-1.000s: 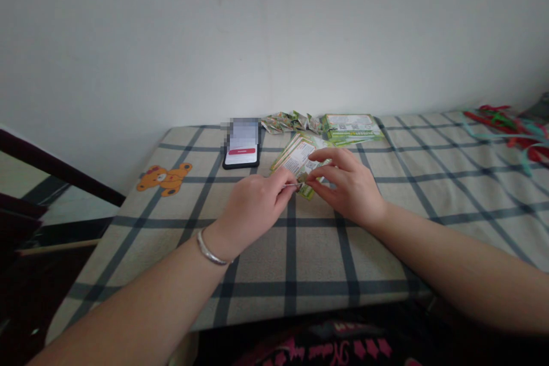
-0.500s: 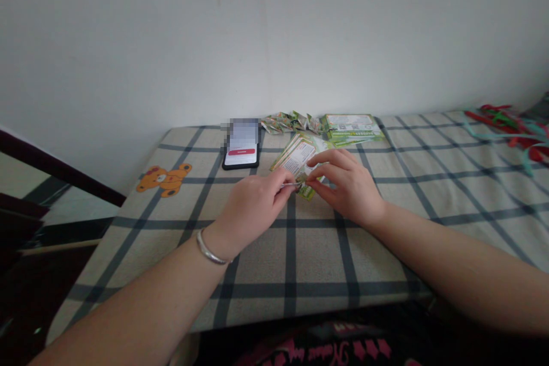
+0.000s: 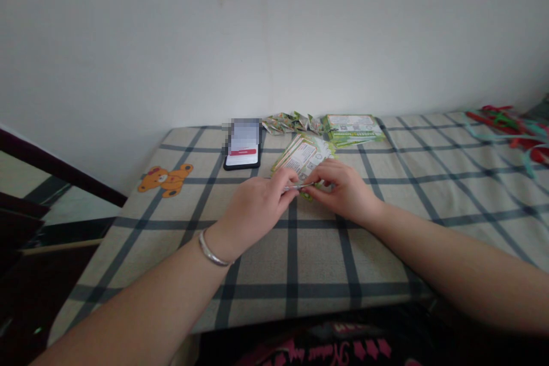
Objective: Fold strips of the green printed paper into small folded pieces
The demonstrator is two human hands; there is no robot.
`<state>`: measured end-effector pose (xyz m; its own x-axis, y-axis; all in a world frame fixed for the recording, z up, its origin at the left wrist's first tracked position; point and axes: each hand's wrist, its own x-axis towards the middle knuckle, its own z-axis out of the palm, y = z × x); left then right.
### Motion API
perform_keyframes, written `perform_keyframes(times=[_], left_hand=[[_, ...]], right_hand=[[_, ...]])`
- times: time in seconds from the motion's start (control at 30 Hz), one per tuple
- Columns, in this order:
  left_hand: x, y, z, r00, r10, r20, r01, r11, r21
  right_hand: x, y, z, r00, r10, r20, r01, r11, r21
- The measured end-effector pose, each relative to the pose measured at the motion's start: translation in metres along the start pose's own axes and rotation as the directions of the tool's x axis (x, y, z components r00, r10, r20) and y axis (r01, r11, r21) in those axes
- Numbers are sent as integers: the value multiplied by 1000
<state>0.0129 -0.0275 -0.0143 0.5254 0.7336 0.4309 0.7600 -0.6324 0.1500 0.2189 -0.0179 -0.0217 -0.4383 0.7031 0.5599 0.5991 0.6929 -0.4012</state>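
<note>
Just over the near edge of the fanned cards (image 3: 299, 151), in front of the middle of the table, I have the thin piece (image 3: 292, 187) held up edge-on between two hands. It shows only as a pale sliver, so I cannot tell its full shape or what is printed on it. I judge the step in hand to be fine fingertip work along that edge, a crease or a fold being pressed. To my mind, the next move calls for a steady left pinch while the right fingertips work the edge lightly, without nudging the cards beneath.

The left hand (image 3: 256, 199) grips the piece narrowly between thumb and curled fingers, back of the hand upward. The right hand (image 3: 343, 187) pinches the other end, its fingertips nearly meeting the left ones and its remaining fingers bent. I read both forearms as low, coming in from the lower corners and converging; a bracelet (image 3: 212, 249) circles the left wrist.

Beyond the cards, a row of folded packets (image 3: 289, 123) lies near the wall (image 3: 266, 34), with a second card stack (image 3: 354, 128) just right of it. I see a phone (image 3: 242, 151) to the left, a bear picture (image 3: 165, 181) farther left, and tangled ribbons (image 3: 510, 128) well apart on the checked cloth (image 3: 259, 274).
</note>
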Motion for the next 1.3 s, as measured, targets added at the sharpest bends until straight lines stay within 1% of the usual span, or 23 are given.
perform_keyframes(times=[0.1, 0.2, 0.3, 0.47, 0.67, 0.8, 0.97, 1.1, 1.2, 1.3], left_hand=[[1, -2, 2, 994, -108, 12, 109, 990, -89], [3, -6, 3, 978, -190, 85, 204, 953, -225], [5, -10, 2, 967, -217, 136, 248, 927, -283], [7, -13, -1, 964, -229, 134, 263, 891, -369], [6, -12, -1, 967, -219, 127, 250, 906, -342], [5, -10, 1, 977, -186, 101, 209, 922, -325], [5, -6, -1, 984, -136, 117, 165, 941, -297], [5, -4, -4, 981, -139, 133, 175, 935, -309], [5, -4, -5, 986, -136, 99, 159, 946, -283], [3, -4, -3, 992, -115, 47, 123, 955, -271]], right_hand=[[-1, 0, -2, 999, 49, 2, -49, 999, 16], [-1, 2, -4, 988, 152, 14, -152, 988, 35], [-1, 5, -6, 970, 244, 14, -244, 969, 43], [0, 8, -10, 943, 332, 9, -332, 941, 58], [-1, 9, -10, 949, 315, 5, -314, 947, 73], [-2, 7, -6, 965, 260, 18, -261, 962, 80], [-5, 3, -2, 980, 194, 42, -197, 979, 57], [-6, 3, -1, 970, 241, -2, -240, 968, 78], [-6, 3, -2, 971, 236, -18, -234, 967, 100], [-5, 0, -4, 986, 165, -18, -164, 985, 58]])
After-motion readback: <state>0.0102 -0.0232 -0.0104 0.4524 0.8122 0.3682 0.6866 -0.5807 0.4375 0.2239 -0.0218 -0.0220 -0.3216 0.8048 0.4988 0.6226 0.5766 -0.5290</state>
